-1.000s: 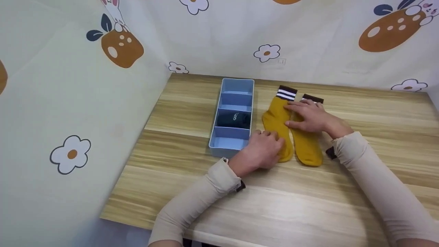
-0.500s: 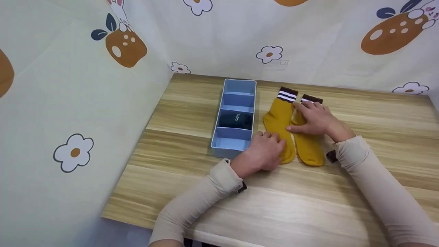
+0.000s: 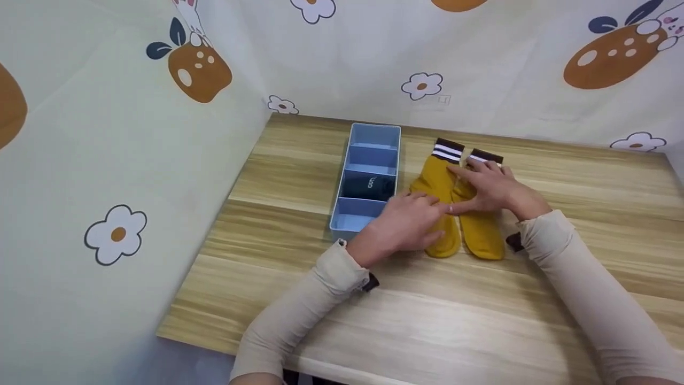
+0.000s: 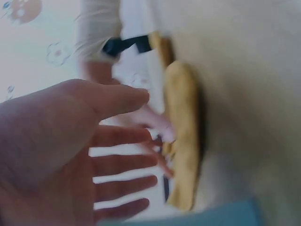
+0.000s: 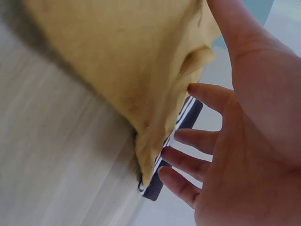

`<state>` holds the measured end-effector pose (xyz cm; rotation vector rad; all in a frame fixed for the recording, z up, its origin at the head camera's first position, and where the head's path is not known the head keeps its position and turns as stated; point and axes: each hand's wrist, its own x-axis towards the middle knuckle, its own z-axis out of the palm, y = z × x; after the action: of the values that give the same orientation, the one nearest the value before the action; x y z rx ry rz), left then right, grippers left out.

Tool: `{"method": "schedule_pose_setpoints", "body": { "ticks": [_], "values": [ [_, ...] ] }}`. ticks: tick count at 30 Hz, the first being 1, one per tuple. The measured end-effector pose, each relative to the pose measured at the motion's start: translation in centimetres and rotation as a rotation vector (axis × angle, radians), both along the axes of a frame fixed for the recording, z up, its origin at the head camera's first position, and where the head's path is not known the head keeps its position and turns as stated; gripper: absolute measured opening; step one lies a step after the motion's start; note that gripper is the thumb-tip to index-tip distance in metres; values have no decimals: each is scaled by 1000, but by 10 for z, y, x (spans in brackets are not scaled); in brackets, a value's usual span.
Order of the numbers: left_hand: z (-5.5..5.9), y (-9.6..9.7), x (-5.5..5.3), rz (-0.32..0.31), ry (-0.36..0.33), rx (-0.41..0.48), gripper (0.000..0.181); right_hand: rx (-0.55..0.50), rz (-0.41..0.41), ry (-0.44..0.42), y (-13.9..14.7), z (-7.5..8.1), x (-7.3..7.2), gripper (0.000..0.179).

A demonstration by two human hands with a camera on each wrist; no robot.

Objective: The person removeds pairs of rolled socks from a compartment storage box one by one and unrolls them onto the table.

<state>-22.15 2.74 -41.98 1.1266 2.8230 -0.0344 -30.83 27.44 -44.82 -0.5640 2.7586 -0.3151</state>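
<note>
Two mustard-yellow socks with dark cuffs and white stripes lie flat side by side on the table. Over the left sock (image 3: 441, 172) reaches my left hand (image 3: 409, 222), its fingers extended across the foot and heel. The left wrist view shows that palm (image 4: 51, 132) with the thumb and fingers straight and apart, the sock beyond them. My right hand (image 3: 494, 187) covers the middle of the right sock (image 3: 482, 240), its thumb stretching to the left sock. In the right wrist view, fingertips (image 5: 168, 153) touch the sock near its striped cuff (image 5: 181, 120).
Left of the socks stands a blue divided box (image 3: 342, 231), one compartment holding a rolled dark sock (image 3: 366, 186) with white lettering. The wood-grain table (image 3: 278, 256) meets patterned walls at its back and left sides.
My left hand has moved up along the left sock and its fingers have straightened, baring more of the toe. The right hand stays over the right sock, its thumb slightly lower.
</note>
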Motion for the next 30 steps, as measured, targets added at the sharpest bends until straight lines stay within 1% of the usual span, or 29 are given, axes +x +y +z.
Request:
{"method": "schedule_pose_setpoints", "body": {
  "ticks": [3, 7, 11, 14, 17, 20, 25, 30],
  "values": [
    [13, -17, -12, 20, 56, 118, 47, -45, -3, 82, -8, 2, 1, 96],
    [28, -45, -28, 71, 124, 251, 38, -139, 0, 186, -25, 7, 2, 70],
    [36, -72, -43, 125, 164, 371, 31, -242, 58, 306, -46, 12, 6, 50],
    [38, -90, -53, 174, 150, 452, 29, -313, 120, 405, -61, 15, 12, 34],
    [37, -106, -63, 234, 122, 497, 28, -378, 166, 463, -74, 18, 17, 19],
    [32, -119, -72, 285, 104, 513, 28, -428, 191, 483, -87, 19, 23, 10],
    [20, -133, -85, 340, 63, 526, 27, -461, 204, 468, -103, 19, 30, 9],
    [6, -143, -96, 379, 8, 560, 26, -458, 226, 460, -116, 15, 33, 8]
  ]
}}
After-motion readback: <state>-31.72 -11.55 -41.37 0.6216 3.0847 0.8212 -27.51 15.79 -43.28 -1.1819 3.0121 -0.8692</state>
